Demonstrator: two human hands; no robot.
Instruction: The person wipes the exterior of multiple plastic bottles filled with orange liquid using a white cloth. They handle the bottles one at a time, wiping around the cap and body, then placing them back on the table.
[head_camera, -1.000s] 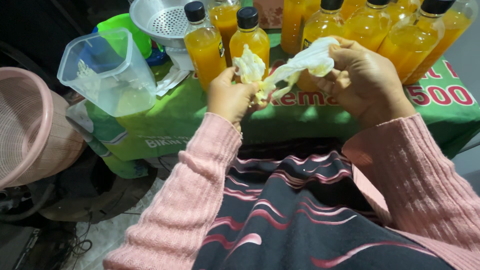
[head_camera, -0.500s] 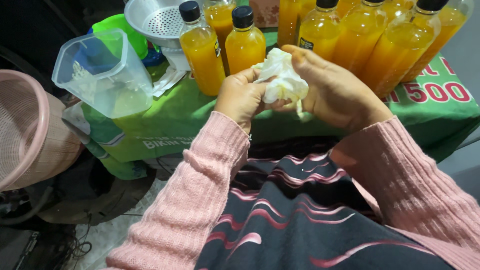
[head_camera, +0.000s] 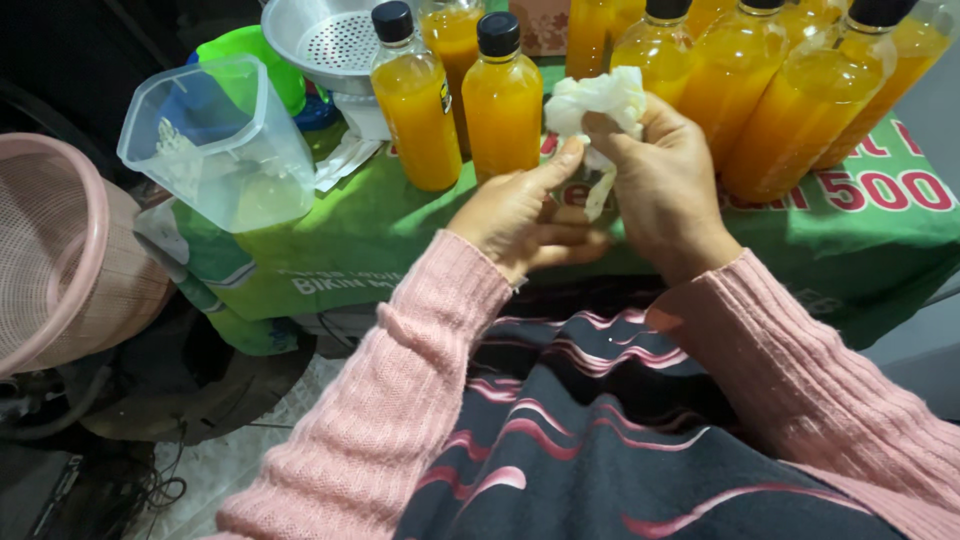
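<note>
Right hand (head_camera: 660, 190): squeezes the white tissue (head_camera: 598, 108), just in front of the juice bottles (head_camera: 503, 100).
Left hand (head_camera: 525, 215): thumb touches the tissue, fingers curled.
Risk: a bump could tip a bottle.

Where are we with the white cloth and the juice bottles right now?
Done, by the look of it: the orange juice bottles stand filled and capped on the green table cover. In hand: the right hand grips a crumpled white cloth, and the left hand touches its lower edge. Left: I cannot tell; the clear plastic jug and white strainer sit unused at the left.
</note>
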